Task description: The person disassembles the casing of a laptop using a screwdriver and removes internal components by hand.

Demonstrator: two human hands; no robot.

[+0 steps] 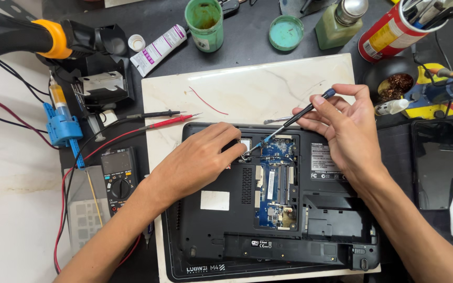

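A black laptop (226, 230) lies upside down on a white marble slab (247, 84), its bottom cover off and a blue circuit board (276, 183) showing. My right hand (344, 126) holds a thin black and blue screwdriver (300, 115), its tip down at the board's upper left corner. My left hand (200, 157) rests on the laptop's base, fingertips pressed beside that same corner, close to the screwdriver's tip. Whether a screw sits under the tip I cannot tell.
A black multimeter (120, 178) with red and black probes (166, 121) lies left of the slab. A green cup (204, 23), a green lid (286, 32), a white tube (158, 50), a red can (389, 31) and a black phone (436, 162) surround it.
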